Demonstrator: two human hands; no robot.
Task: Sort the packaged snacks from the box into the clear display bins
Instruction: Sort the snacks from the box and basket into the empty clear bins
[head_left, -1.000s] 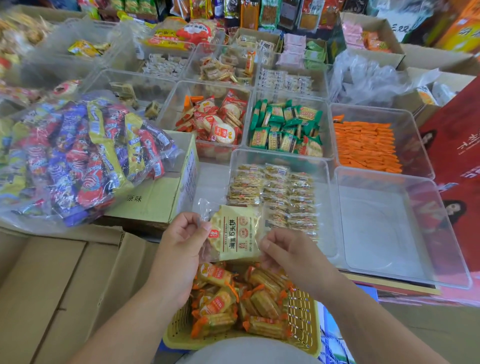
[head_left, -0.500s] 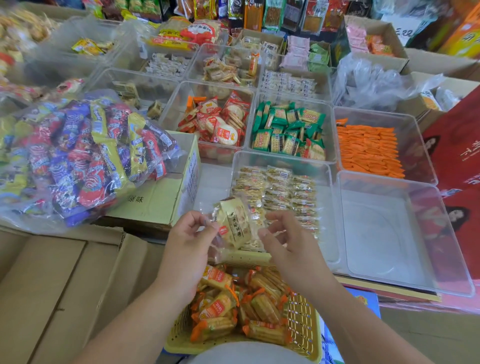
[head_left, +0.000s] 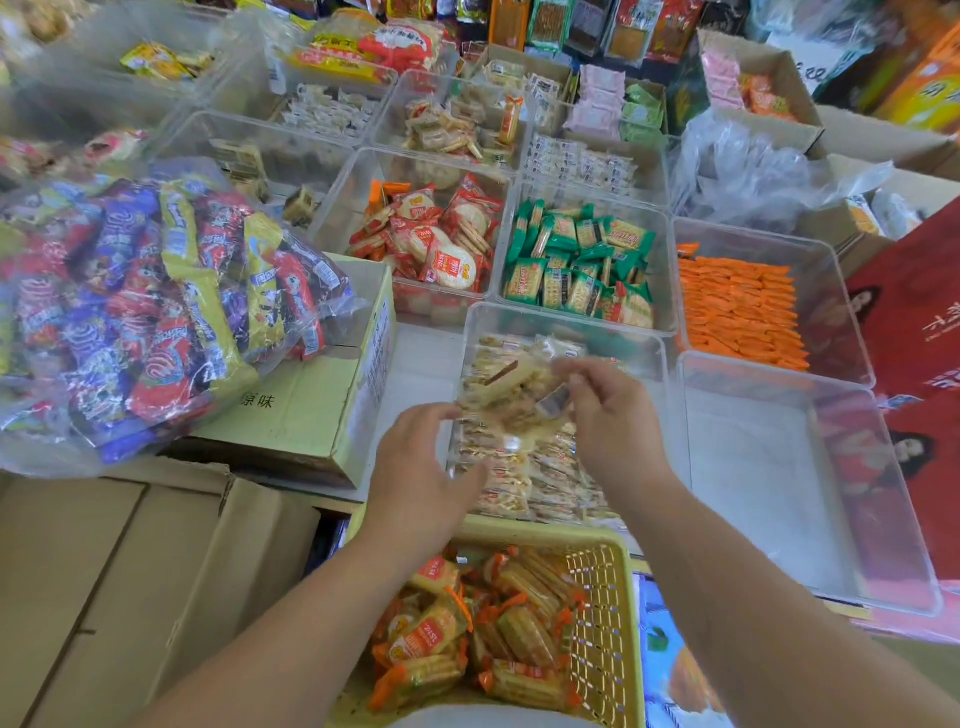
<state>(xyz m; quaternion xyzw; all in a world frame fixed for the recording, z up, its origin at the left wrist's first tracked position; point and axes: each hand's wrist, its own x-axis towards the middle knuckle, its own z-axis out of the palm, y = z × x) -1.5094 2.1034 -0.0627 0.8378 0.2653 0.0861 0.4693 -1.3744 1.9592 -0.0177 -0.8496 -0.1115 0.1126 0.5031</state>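
Head view, right hand (head_left: 618, 421) pinching snack packet (head_left: 506, 387) above clear bin (head_left: 566, 325), left hand (head_left: 421, 467) relaxed just beside

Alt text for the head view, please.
The left hand and right hand meet at a blurred pale snack packet over a clear bin of matching packets; grip unclear. A yellow basket of orange-wrapped snacks sits nearest the camera, an empty bin at right.

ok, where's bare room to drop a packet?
Free: empty clear plastic bin, right of the beige-packet bin, in front of the orange-packet bin; white tabletop strip beside the cardboard box. Crowded: red-packet bin, green-packet bin, yellow basket.
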